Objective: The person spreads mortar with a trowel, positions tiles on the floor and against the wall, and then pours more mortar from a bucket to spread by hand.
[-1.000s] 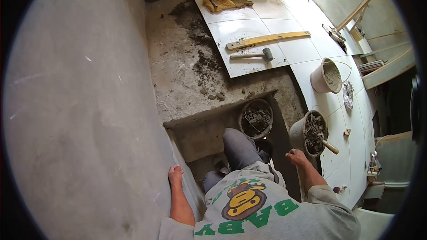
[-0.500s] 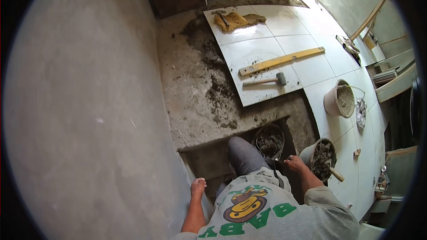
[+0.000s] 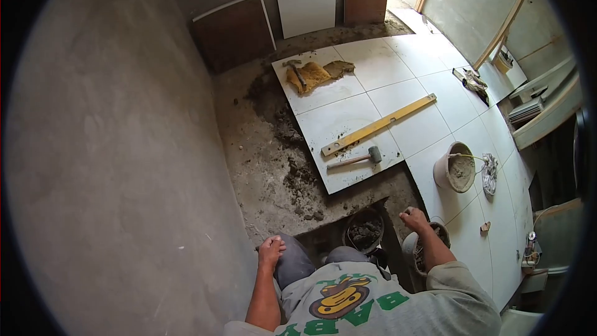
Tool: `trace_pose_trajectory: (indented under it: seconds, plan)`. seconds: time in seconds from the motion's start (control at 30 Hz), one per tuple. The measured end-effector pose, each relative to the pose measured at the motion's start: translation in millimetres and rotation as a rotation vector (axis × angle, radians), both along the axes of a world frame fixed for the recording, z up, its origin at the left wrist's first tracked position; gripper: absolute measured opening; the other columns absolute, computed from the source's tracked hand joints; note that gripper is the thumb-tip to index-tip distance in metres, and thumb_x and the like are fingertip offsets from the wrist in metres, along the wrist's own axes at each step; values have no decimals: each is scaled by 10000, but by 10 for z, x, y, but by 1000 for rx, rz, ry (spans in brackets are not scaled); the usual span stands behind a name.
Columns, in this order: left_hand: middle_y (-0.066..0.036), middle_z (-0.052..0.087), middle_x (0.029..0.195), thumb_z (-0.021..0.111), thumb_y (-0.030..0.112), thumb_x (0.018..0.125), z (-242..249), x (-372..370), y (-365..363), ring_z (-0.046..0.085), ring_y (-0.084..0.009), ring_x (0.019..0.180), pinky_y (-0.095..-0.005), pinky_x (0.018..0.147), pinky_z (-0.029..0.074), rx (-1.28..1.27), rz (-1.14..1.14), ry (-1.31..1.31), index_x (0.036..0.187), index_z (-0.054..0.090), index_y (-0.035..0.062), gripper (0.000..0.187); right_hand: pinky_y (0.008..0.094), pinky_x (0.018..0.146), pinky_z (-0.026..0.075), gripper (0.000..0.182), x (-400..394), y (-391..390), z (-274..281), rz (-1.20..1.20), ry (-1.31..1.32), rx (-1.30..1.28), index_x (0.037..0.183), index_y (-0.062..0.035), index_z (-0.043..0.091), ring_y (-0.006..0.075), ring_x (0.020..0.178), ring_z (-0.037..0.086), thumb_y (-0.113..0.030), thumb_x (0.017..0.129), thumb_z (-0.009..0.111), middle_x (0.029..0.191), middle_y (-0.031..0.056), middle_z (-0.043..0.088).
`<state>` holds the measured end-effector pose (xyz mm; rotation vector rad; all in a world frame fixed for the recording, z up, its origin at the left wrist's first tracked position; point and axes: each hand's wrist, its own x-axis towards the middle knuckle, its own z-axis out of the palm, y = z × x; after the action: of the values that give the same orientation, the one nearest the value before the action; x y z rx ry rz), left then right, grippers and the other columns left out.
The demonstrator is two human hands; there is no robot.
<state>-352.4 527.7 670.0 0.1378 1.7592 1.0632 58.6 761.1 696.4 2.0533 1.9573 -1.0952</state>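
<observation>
My left hand (image 3: 271, 251) is by my left knee, close to the grey wall, with its fingers curled; whether anything is in them is too small to tell. Above the rim of the right bucket of dark mortar (image 3: 411, 250), my right hand (image 3: 414, 218) is held closed, and its contents cannot be made out. Between my hands, a second bucket of dark mortar (image 3: 365, 234) stands in the sunken part of the floor. A rubber mallet (image 3: 374, 155) and a yellow spirit level (image 3: 380, 124) lie on the white tiles (image 3: 420, 112).
A hammer (image 3: 298, 76) rests on a yellow cloth (image 3: 315, 76) on the far tiles. To the right stand a bucket of grey paste (image 3: 461, 173) and a plastic bag (image 3: 489, 175). Loose tiles (image 3: 306, 9) lean against the back wall. Rough floor (image 3: 255, 168) runs along the left wall.
The view has tipped upward, showing more of the leaning tiles. My left hand is now beside my raised left knee, and my right hand has moved forward beside the right bucket.
</observation>
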Motion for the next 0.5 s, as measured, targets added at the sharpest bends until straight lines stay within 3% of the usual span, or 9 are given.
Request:
trace_pose_trajectory:
  seconds: [0.1, 0.17, 0.23, 0.43, 0.5]
  plan:
    - [-55, 608, 854, 549, 309, 829, 366, -29, 231, 589, -120, 671, -231, 563, 449, 76, 38, -154, 1026, 558, 25, 346, 393, 819, 445, 402, -62, -141, -204, 103, -154, -131, 918, 10, 623, 356, 942, 563, -344, 740, 556, 941, 234, 600]
    - [-56, 607, 859, 545, 312, 832, 481, -97, 321, 591, -120, 670, -230, 554, 448, 74, 17, -85, 1034, 554, 29, 347, 389, 837, 437, 433, -204, -261, -357, 225, -292, -243, 928, 23, 616, 351, 977, 549, -363, 743, 553, 981, 236, 587]
    - [-49, 603, 874, 520, 297, 859, 649, -235, 517, 598, -121, 657, -217, 540, 462, 73, 19, -16, 1058, 534, 39, 326, 388, 848, 431, 462, -399, -352, -540, 288, -279, -294, 933, 27, 611, 348, 998, 538, -392, 749, 545, 1005, 239, 578]
    - [-62, 594, 851, 512, 275, 867, 343, -842, 1001, 605, -119, 643, -198, 498, 455, 100, 74, -88, 1040, 530, 32, 299, 392, 838, 434, 451, -1668, 63, -725, 537, -130, -297, 985, 20, 590, 360, 982, 542, -372, 767, 538, 990, 260, 574]
    - [-55, 594, 831, 526, 264, 851, 422, -1049, 1346, 599, -116, 652, -220, 517, 457, 59, 41, -85, 1001, 548, 27, 282, 392, 826, 437, 435, -2180, 415, -318, 442, -63, -304, 983, 13, 591, 360, 965, 550, -364, 774, 533, 973, 253, 582]
